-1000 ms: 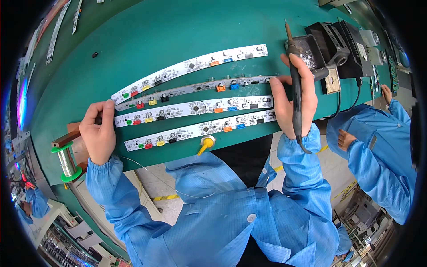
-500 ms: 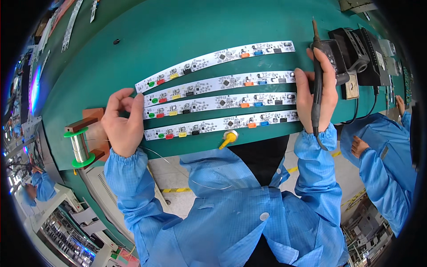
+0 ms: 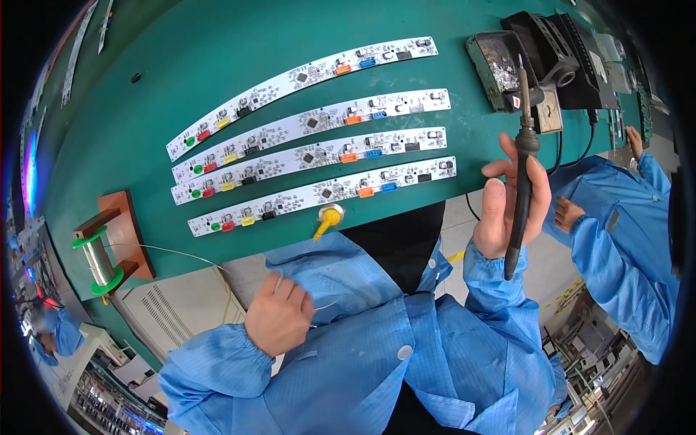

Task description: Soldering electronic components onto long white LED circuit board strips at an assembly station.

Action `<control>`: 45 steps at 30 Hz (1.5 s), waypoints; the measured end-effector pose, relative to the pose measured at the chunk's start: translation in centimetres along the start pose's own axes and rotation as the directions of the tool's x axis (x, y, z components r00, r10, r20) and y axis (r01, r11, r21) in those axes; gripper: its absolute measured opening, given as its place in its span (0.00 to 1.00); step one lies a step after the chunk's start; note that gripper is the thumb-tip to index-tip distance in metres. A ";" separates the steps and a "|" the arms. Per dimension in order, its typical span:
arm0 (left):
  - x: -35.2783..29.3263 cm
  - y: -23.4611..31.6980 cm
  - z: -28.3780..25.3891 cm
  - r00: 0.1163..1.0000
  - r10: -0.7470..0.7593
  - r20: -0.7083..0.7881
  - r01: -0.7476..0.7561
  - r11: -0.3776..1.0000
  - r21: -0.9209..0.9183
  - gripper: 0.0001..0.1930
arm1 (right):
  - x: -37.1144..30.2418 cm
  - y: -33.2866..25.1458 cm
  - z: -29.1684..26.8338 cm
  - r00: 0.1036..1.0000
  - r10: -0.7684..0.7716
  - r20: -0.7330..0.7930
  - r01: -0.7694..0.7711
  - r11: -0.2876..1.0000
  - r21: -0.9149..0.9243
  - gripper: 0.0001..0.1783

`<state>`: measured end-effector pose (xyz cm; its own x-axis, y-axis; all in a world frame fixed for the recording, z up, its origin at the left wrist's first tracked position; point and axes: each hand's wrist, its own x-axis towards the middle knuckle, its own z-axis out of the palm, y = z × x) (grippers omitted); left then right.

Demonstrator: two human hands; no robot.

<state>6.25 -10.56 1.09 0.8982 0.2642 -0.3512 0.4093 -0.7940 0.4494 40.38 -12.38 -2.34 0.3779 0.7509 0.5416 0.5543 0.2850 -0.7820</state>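
Note:
Four curved white circuit board strips lie one beyond another on the green bench mat: a farthest strip (image 3: pixel 275 87), two middle strips (image 3: pixel 290 130) and a nearest strip (image 3: pixel 290 204). Each carries small green, red, yellow, black, orange and blue connectors. In front of the bench edge, my left hand (image 3: pixel 279 315) is closed, its fingers curled at the thin solder wire (image 3: pixel 177 251); the wire shows again beside the fingertips. My right hand (image 3: pixel 511 206) holds a soldering iron (image 3: pixel 523 170) by its dark handle, tip pointing up and away, right of the strips and off them.
At left, a solder spool (image 3: pixel 100 262) with green flanges sits on a brown wooden stand (image 3: pixel 130 232). A yellow-levered knob (image 3: pixel 330 217) is at the front edge. Back right are a solder-stained metal tray (image 3: pixel 500 69), a sponge (image 3: pixel 549 109) and a black station (image 3: pixel 591 72). Another person (image 3: pixel 609 225) works at far right.
My left hand has left the strips' ends and dropped below the bench edge to the solder wire. The right hand has drawn back from the strips with the iron. The view has shifted.

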 end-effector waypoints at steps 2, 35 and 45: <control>-0.5 0.6 -0.5 0.867 -0.060 0.494 0.130 0.986 -0.108 0.14 | -0.4 -0.3 -0.1 0.999 0.043 -0.024 -0.042 0.999 0.022 0.33; 8.5 -0.6 -3.7 0.329 -0.336 -0.883 -0.001 0.934 -0.356 0.11 | 0.7 -8.7 1.2 0.906 -0.226 0.358 0.237 0.971 0.012 0.12; 9.4 -1.2 -2.9 0.357 -0.348 -0.867 0.013 0.930 -0.368 0.11 | 0.1 -9.0 3.8 0.899 -0.302 0.317 0.342 0.936 -0.080 0.12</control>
<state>14.68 -5.57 -0.37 0.3168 0.8451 0.4307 0.4510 -0.5337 0.7154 32.61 -12.64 3.59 -0.0629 0.7781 0.6249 0.7073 0.4765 -0.5221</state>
